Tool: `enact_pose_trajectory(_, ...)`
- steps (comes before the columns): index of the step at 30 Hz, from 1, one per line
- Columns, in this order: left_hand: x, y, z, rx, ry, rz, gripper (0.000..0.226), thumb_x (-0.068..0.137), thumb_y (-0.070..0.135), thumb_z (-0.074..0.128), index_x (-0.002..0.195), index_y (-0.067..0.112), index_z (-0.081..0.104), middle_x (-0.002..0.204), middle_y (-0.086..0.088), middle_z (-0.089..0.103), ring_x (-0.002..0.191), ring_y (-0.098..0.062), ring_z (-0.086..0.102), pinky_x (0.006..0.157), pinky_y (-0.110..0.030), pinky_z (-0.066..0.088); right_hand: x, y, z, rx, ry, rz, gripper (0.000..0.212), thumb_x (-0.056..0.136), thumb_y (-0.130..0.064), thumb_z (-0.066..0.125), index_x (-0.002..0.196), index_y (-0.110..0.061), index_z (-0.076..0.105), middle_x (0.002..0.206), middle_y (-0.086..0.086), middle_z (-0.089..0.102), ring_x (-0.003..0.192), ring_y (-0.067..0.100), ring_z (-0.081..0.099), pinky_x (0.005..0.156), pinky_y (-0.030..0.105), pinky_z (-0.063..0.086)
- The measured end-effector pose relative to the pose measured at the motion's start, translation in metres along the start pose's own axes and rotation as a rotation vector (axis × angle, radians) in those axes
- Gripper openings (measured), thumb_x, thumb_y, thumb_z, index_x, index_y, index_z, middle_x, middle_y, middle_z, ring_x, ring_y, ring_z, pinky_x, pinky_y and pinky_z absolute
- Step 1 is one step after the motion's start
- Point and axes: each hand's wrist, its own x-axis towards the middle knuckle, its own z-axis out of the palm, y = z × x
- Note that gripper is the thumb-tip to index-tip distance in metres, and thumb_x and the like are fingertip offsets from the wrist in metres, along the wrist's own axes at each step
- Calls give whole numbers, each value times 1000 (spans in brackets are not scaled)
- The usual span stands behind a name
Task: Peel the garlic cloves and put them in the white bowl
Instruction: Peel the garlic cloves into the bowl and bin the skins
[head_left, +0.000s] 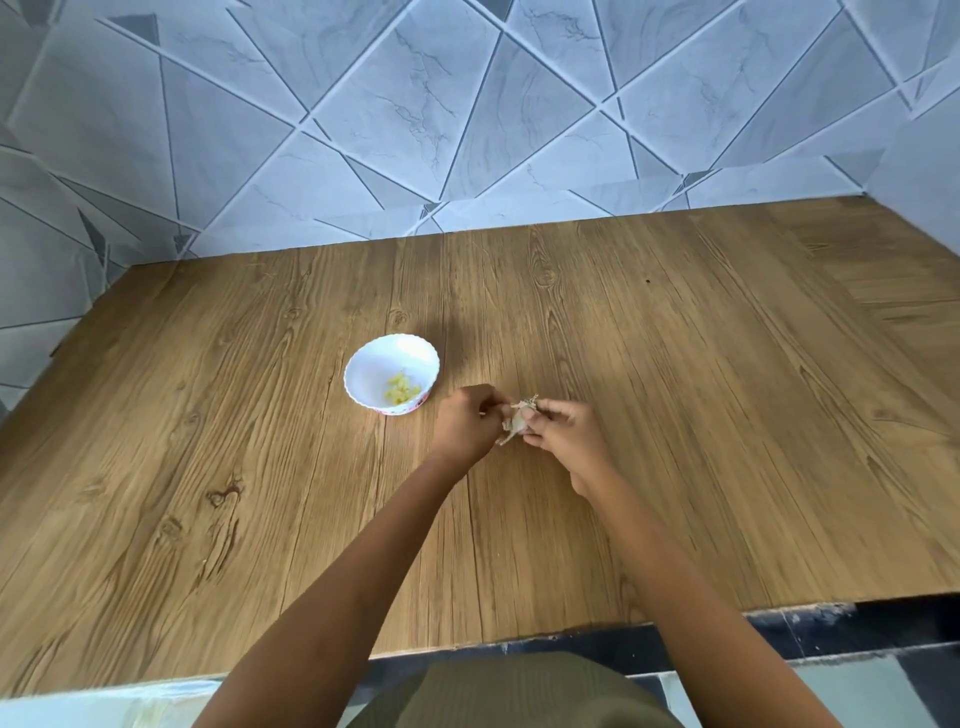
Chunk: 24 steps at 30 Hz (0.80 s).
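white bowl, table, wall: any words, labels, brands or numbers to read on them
No readable text anywhere.
White bowl: pink-red band at its base, too blurred to tell if it holds letters.
Wooden table, tiled wall, garlic: only grain, veining and skin.

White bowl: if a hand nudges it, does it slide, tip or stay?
Probably slides: the white bowl is small, holds only a few peeled cloves, and sits on a smooth wooden table. Tipping seems possible, since its base looks narrower than its scalloped rim. Likely light to lift.

Wooden table (675, 415) against grey marbled wall tiles (415, 104)
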Motion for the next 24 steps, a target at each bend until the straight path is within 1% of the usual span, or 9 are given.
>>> enact_pose_trajectory(3, -4, 3, -10, -379, -106, -217, 12, 94, 1, 52, 90, 3, 63, 79, -9, 67, 65, -11, 67, 59, -21, 56, 4, -4, -6, 52, -37, 95, 11, 90, -9, 61, 99, -4, 67, 82, 3, 68, 73, 9, 66, 69, 19, 56)
enact_pose_trajectory(5, -5, 4, -14, -504, -125, -286, 14, 96, 2, 49, 90, 6, 61, 80, -10, 69, 65, -11, 68, 62, -22, 57, 6, -4, -8, 53, -36, 97, 11, 90, -12, 61, 95, -6, 69, 80, 3, 69, 70, 9, 65, 67, 19, 56)
enact_pose_trajectory(8, -4, 2, -18, -586, -99, -318, 11, 96, 4, 49, 93, 7, 59, 82, -11, 69, 68, -14, 68, 66, -22, 58, 8, -6, -8, -13, -10, 37, 12, 90, -16, 62, 93, -8, 70, 79, 5, 69, 67, 8, 64, 65, 19, 55)
enact_pose_trajectory(12, -5, 0, -20, -627, -77, -327, 8, 95, 6, 53, 96, 8, 60, 80, -8, 68, 73, -16, 67, 70, -24, 58, 19, -2, -4, -470, 56, -228, 12, 85, -23, 68, 92, -13, 71, 78, -3, 69, 70, 10, 63, 66, 25, 50)
enact_pose_trajectory(14, -7, 0, -21, -645, -65, -328, 8, 95, 6, 53, 95, 7, 61, 80, -6, 69, 73, -15, 67, 70, -24, 58, 24, 0, -1, -621, 63, -321, 19, 83, -25, 71, 95, -11, 72, 79, -1, 69, 70, 11, 61, 64, 24, 44)
enact_pose_trajectory(16, -9, 0, -21, -655, -49, -321, 7, 95, 5, 53, 95, 5, 60, 79, -6, 69, 72, -13, 67, 69, -23, 57, 26, 2, 0, -716, 83, -390, 29, 82, -27, 72, 103, -7, 71, 89, 3, 70, 73, 13, 61, 66, 21, 42)
enact_pose_trajectory(18, -10, 1, -20, -655, -31, -317, 7, 95, 4, 53, 96, 3, 60, 79, -6, 67, 68, -10, 66, 69, -22, 57, 22, 1, 0, -698, 132, -470, 31, 82, -26, 73, 107, -7, 69, 93, 4, 69, 72, 12, 60, 66, 22, 45)
enact_pose_trajectory(20, -10, 3, -19, -627, -10, -309, 10, 94, 3, 54, 100, 0, 61, 82, -8, 66, 69, -12, 64, 68, -21, 56, 16, -1, 1, -584, 131, -538, 22, 82, -18, 73, 101, -7, 70, 86, 3, 70, 70, 13, 62, 65, 25, 51)
enact_pose_trajectory(24, -13, 9, -18, -522, 24, -242, 9, 93, 5, 57, 95, 1, 65, 80, -8, 68, 72, -15, 64, 71, -25, 55, 9, -16, 4, -216, -153, -208, 21, 83, -15, 71, 100, -2, 70, 80, 9, 71, 66, 10, 67, 61, 21, 54)
